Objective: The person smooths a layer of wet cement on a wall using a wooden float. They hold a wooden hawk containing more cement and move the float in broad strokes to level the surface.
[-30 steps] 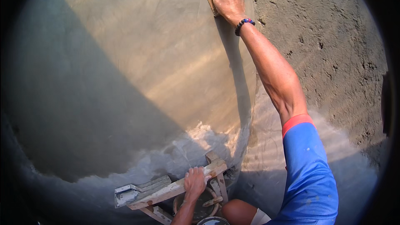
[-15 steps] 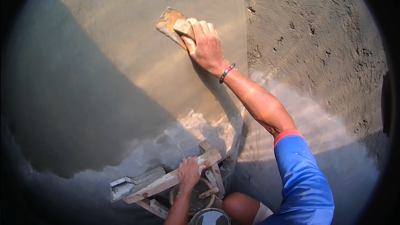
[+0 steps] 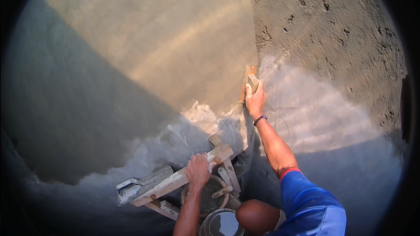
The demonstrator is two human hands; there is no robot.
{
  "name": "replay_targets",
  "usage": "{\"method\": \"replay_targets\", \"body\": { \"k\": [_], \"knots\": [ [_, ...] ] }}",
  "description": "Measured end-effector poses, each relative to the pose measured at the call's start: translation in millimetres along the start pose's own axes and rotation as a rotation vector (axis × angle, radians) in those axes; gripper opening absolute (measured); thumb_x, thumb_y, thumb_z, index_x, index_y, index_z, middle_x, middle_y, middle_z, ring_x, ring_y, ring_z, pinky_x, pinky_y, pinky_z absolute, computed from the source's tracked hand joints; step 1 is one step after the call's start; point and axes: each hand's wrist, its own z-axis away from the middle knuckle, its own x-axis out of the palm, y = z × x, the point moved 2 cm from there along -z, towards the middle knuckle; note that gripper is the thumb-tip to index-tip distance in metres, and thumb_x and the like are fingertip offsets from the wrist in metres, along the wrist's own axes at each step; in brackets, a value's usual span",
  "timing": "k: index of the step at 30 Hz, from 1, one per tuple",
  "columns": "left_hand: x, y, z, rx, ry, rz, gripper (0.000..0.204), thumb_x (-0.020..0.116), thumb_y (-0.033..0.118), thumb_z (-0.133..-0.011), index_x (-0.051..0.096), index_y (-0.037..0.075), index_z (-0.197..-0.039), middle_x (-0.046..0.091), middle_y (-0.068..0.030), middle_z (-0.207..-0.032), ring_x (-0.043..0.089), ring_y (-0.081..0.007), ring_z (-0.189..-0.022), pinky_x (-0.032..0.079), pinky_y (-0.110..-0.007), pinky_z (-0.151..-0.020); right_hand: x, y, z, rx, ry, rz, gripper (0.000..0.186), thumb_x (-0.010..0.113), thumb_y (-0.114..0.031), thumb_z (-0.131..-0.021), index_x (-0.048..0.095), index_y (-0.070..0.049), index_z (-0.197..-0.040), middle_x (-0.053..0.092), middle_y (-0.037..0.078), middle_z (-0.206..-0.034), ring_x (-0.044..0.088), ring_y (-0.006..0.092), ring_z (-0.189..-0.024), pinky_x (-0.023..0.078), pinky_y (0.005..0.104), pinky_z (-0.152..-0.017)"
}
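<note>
"So, where are the hands?"
"Right hand [image 3: 255, 99] grips the trowel [image 3: 246, 82] at the smooth wall's [image 3: 166, 39] right edge; left hand [image 3: 198, 171] clutches a wooden stand [image 3: 173, 182] (steadying, perhaps)."
"What could go wrong?"
"Tilting the trowel might gouge that edge."

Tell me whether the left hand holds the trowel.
No, the right hand grips the trowel; the left hand rests on the wooden bench.

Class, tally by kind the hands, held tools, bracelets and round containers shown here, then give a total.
Hands: 2 (left hand, right hand)
Held tools: 1 (float)
Bracelets: 1 (beaded bracelet)
Round containers: 2 (basin, bucket)
Total: 6
</note>
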Motion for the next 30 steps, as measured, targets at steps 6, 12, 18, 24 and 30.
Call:
{"method": "replay_targets", "body": {
  "k": [6,12,18,24,30],
  "knots": [
    [-2.3,-0.7,-6.4,-0.002,-0.036,0.016,0.055,0.077,0.040,-0.081,0.065,0.004,-0.121,0.066,-0.0113,-0.106,0.060,-0.0313,-0.102,0.047,-0.046,-0.087,-19.2,46.7,77.4,0.128,-0.024,-0.006,0.044,0.070,-0.021,-0.091,0.054,0.000,-0.127,0.067,0.026,-0.114,0.064,0.0437,-0.108,0.050,0.0470,-0.092],
    [-6.3,3.4,-3.5,-0.035,-0.042,0.018,0.056,0.077,0.041,-0.080,0.065,0.004,-0.121,0.066,-0.0115,-0.106,0.059,-0.0317,-0.102,0.048,-0.045,-0.087,-43.1,-190.7,-133.6,-0.479,0.108,-0.157,0.044,0.070,-0.026,-0.090,0.057,0.000,-0.123,0.066,0.025,-0.114,0.063,0.0427,-0.107,0.050,0.0470,-0.092],
    [-4.4,6.6,-2.3,-0.020,-0.017,0.006,0.051,0.075,0.041,-0.082,0.064,0.006,-0.118,0.064,-0.0097,-0.103,0.059,-0.0296,-0.102,0.046,-0.044,-0.087,-17.6,-175.7,-175.9,-0.433,0.102,0.033,0.048,0.072,-0.032,-0.089,0.059,-0.002,-0.124,0.070,0.025,-0.106,0.068,0.0431,-0.102,0.053,0.0475,-0.087],
    [-1.0,7.1,-8.4,-0.044,-0.042,0.078,0.055,0.079,0.039,-0.079,0.065,0.005,-0.121,0.066,-0.0114,-0.107,0.059,-0.0313,-0.104,0.046,-0.045,-0.090,-10.0,43.9,64.6,-0.057,-0.249,0.084,0.049,0.073,-0.019,-0.087,0.053,0.000,-0.128,0.063,0.026,-0.118,0.060,0.0448,-0.112,0.048,0.0488,-0.096],
    [-4.3,-1.1,-1.0,-0.040,0.003,0.052,0.056,0.079,0.038,-0.078,0.064,0.005,-0.121,0.066,-0.0112,-0.107,0.059,-0.0312,-0.104,0.046,-0.045,-0.090,-41.5,-91.6,-14.0,-0.337,-0.153,-0.217,0.053,0.070,-0.016,-0.090,0.049,-0.003,-0.138,0.061,0.025,-0.129,0.060,0.0430,-0.118,0.049,0.0462,-0.098]
  ]
}}
